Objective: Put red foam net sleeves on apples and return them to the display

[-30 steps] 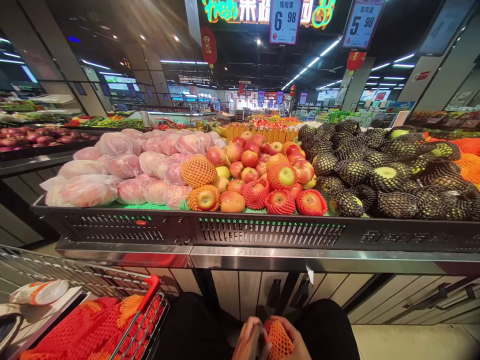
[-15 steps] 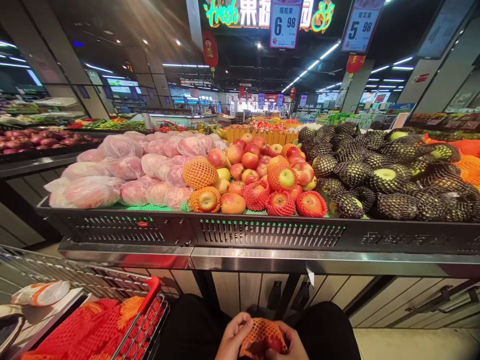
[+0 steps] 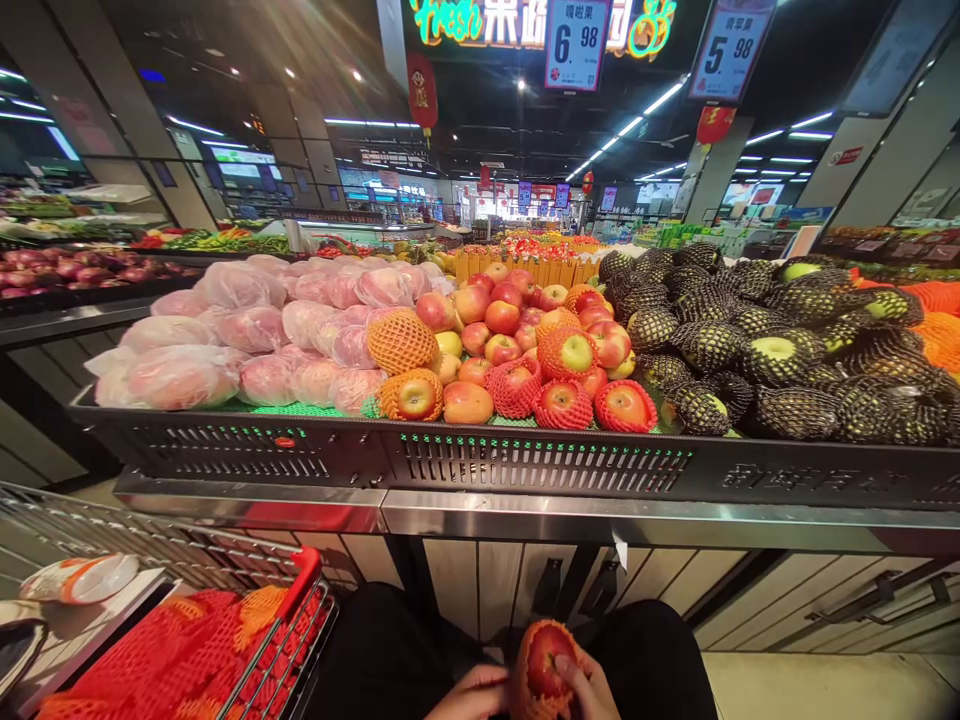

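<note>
A red apple (image 3: pixel 546 655) sits partly inside an orange foam net sleeve (image 3: pixel 534 632), low in the view between my knees. My right hand (image 3: pixel 589 682) is closed round its right side, thumb pressed on the apple's skin. On the left, my left hand (image 3: pixel 474 692) has its fingers bent together against the sleeve's edge; the fingertips are partly hidden. The net wraps the apple's top and sides, while the front of the fruit shows bare. Above the hands, loose apples (image 3: pixel 501 318) and several in red or orange nets (image 3: pixel 562 403) lie in the black display tray (image 3: pixel 525 465).
Bagged pink fruit (image 3: pixel 247 330) is heaped at the left, black-netted green fruit (image 3: pixel 772 350) at the right. A steel ledge (image 3: pixel 480 512) runs below the tray. At lower left, a shopping cart (image 3: pixel 300 590) holds red and orange foam nets (image 3: pixel 165 640).
The apple has turned upright and come up within its net, showing more red skin. My left hand has moved lower; my right thumb now lies across the apple's front.
</note>
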### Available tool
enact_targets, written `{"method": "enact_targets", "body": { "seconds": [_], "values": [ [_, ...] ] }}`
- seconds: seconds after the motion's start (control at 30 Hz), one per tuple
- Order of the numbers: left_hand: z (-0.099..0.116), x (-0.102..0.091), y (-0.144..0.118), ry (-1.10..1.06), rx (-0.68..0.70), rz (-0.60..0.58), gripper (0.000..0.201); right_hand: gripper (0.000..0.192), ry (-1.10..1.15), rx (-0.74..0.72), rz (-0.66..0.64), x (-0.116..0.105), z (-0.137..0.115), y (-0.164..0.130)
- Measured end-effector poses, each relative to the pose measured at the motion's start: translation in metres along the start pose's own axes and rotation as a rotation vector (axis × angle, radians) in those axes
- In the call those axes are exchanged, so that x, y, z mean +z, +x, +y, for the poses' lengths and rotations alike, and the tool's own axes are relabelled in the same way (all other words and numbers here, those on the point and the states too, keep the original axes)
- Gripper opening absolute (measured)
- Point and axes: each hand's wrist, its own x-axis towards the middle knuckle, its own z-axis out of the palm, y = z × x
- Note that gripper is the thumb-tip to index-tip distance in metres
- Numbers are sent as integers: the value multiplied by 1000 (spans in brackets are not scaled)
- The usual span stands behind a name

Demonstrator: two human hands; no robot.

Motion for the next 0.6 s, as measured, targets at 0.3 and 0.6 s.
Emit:
{"method": "enact_targets", "body": {
  "seconds": [0.3, 0.6],
  "values": [
    [6, 6, -3, 694, 507, 202, 80, 54, -126, 56, -117, 5, -14, -4],
    [54, 10, -1, 1263, 1214, 565, 69, 67, -3, 80, -316, 5, -21, 6]
  ]
}}
